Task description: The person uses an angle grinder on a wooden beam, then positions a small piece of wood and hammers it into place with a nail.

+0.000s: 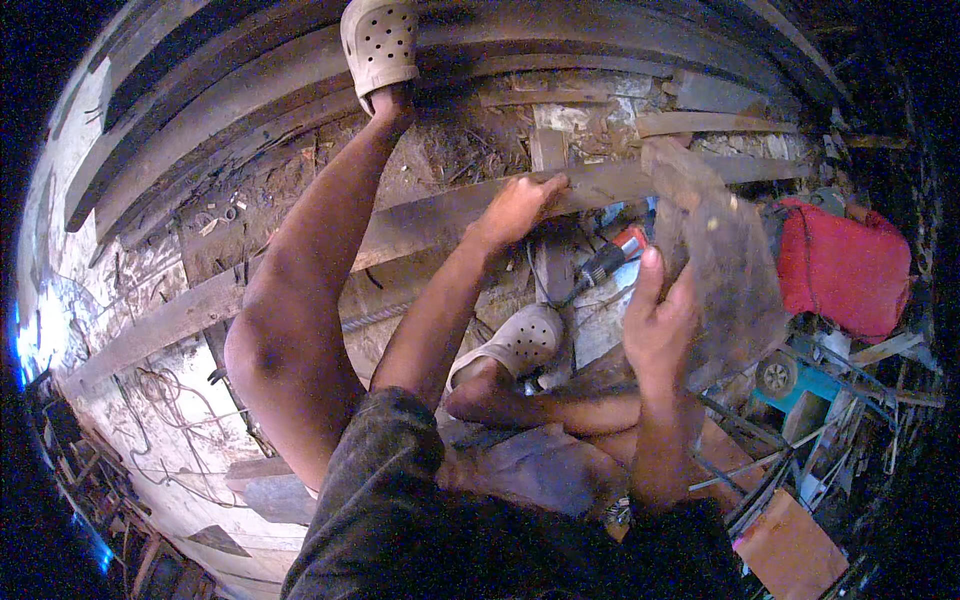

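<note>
My left hand [515, 208] grips a long weathered plank [420, 219] that crosses in front of me, its fingers curled over the edge. My right hand [660, 310], thumb raised, holds a flat, mottled brown board [725, 280], blurred and tilted, whose upper end meets the plank. Beside the right thumb, partly behind the board, lies a corded tool [605, 262] with a dark body and red end. One of my feet, in a pale perforated clog [380, 40], rests up on the timbers; the other clog [520, 340] is below my left hand.
More long beams [220, 110] curve across the top over rubble. At right are a red bag [840, 265], a teal object with a round metal part [775, 380], scrap strips and a tan square panel [790, 545]. Tangled wire [190, 425] lies on the pale surface at left.
</note>
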`<state>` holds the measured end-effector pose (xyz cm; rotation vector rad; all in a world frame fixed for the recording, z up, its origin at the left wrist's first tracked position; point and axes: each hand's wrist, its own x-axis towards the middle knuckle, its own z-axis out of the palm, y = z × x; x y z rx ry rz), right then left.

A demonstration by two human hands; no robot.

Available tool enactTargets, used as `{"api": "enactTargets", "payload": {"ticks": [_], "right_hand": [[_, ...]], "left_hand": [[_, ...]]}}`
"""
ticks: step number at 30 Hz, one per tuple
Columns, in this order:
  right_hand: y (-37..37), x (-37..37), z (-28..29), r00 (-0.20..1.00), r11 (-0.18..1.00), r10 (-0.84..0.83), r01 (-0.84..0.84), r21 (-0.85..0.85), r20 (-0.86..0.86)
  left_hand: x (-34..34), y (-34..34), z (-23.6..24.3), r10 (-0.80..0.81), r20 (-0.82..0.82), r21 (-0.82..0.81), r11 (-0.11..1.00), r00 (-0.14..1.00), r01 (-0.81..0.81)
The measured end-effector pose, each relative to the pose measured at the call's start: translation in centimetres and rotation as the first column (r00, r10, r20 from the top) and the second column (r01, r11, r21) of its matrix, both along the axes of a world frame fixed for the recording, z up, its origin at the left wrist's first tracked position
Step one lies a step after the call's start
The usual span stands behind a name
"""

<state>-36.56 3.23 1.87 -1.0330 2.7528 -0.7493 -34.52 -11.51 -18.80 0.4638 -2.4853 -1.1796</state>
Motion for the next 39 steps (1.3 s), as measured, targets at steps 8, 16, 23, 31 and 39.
{"api": "enactTargets", "payload": {"ticks": [8,16,23,31,39], "right_hand": [[1.1,-0.9,-2.0,0.999,0.998,0.001,-0.004,0.062,0.051],[1.7,-0.9,-5.4,0.998,0.921,0.068,-0.057,0.385,-0.014],[6.1,1.2,-1.0,0.99,0.973,-0.14,0.132,0.191,0.029],[14.7,0.3,-2.6,0.553,0.782,-0.59,0.572,0.248,0.588],[18.2,2.8,-11.1,-0.387,0.681,0.095,0.698,0.224,0.917]], "left_hand": [[-0.8,0.5,-0.5,-0.034,0.025,-0.045,0.998,0.999,0.035],[-1.0,0.1,-0.8,-0.155,0.138,-0.041,0.986,0.978,0.162],[1.4,1.8,-4.5,0.134,0.056,0.09,0.986,0.989,-0.139],[3.1,3.2,-0.7,0.639,-0.151,0.131,0.769,0.754,-0.625],[3.2,8.7,2.7,0.446,-0.016,0.278,0.862,0.895,-0.425]]}}
